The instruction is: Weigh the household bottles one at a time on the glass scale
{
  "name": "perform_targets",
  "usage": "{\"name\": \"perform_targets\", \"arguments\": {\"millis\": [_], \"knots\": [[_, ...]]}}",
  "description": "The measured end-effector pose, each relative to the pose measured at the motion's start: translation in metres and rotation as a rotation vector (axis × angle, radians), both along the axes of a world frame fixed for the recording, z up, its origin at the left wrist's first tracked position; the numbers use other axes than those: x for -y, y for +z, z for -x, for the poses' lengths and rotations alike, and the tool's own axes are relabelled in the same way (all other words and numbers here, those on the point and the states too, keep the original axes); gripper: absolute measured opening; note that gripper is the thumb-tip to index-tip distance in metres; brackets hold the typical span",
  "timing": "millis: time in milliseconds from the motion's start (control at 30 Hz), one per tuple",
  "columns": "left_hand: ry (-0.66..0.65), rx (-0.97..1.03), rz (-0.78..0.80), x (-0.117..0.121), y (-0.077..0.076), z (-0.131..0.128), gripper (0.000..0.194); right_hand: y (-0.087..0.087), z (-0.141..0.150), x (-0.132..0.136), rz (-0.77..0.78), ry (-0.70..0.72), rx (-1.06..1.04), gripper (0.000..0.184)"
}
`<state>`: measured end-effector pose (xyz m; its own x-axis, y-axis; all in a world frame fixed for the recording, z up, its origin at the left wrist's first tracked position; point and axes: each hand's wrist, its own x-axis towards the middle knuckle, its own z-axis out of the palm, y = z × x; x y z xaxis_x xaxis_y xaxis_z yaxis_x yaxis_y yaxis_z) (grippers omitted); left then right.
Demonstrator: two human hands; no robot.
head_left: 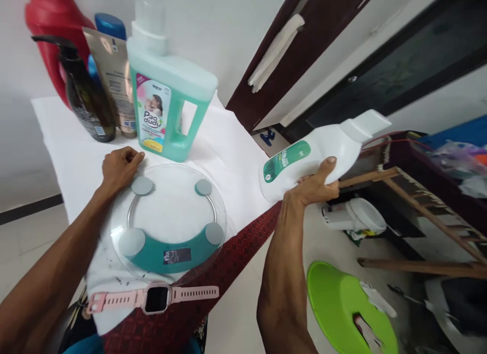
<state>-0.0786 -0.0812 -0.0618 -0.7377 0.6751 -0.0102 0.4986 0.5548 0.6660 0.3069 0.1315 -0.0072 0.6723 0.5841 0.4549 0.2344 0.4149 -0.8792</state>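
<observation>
In my right hand (pixel 314 184) is a white plastic detergent bottle (pixel 310 153) with a green label, tilted with its cap up and to the right. My fingers wrap round its handle, and its base hangs by the table's right edge. My left hand (pixel 120 166) rests on the white cloth with its fingers curled in, beside the green Pao dudu bottle (pixel 173 105). Close to that hand lies a round glass bathroom scale (pixel 173 207); its small display is lit but too blurred to read. A pink-strapped smartwatch (pixel 155 298) lies along the scale's near edge.
A dark pump bottle (pixel 85 95), a beige tube (pixel 114 75) and a red jug (pixel 53 24) stand at the back left. White cloth (pixel 232 176) covers the table over a red patterned one. On the floor at right are a green basin (pixel 331 303) and a white bucket (pixel 355 214).
</observation>
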Motion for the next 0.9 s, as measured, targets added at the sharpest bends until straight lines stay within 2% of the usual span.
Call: {"name": "perform_targets", "arguments": {"millis": [133, 233, 267, 333, 400, 500, 633, 767, 900], "knots": [[-0.014, -0.008, 0.015, 0.002, -0.002, 0.000, 0.030, -0.005, -0.005, 0.019, 0.010, -0.052, 0.067, 0.030], [-0.042, -0.015, 0.029, 0.002, -0.003, 0.000, 0.028, -0.004, 0.002, 0.050, -0.126, -0.202, 0.247, 0.039], [-0.050, -0.018, 0.034, 0.002, -0.004, 0.000, 0.027, -0.002, 0.010, 0.063, -0.175, -0.201, 0.321, 0.038], [-0.058, -0.022, 0.040, 0.002, -0.005, 0.000, 0.026, 0.004, 0.036, 0.087, -0.205, -0.032, 0.425, 0.030], [-0.059, -0.026, 0.035, 0.002, -0.007, 0.000, 0.026, 0.012, 0.073, 0.106, -0.107, 0.307, 0.455, 0.027], [-0.066, -0.012, 0.025, 0.003, -0.010, 0.000, 0.025, 0.022, 0.134, 0.115, -0.011, 0.636, 0.360, 0.044], [-0.089, 0.009, 0.006, 0.005, -0.013, 0.001, 0.025, 0.026, 0.201, 0.096, 0.062, 0.865, 0.203, 0.067], [-0.102, 0.012, 0.017, 0.005, -0.014, 0.000, 0.026, 0.023, 0.239, 0.067, 0.117, 1.084, 0.115, 0.056], [-0.129, 0.027, 0.036, 0.005, -0.013, -0.001, 0.027, 0.022, 0.253, 0.053, 0.138, 1.184, 0.065, 0.056]]}}
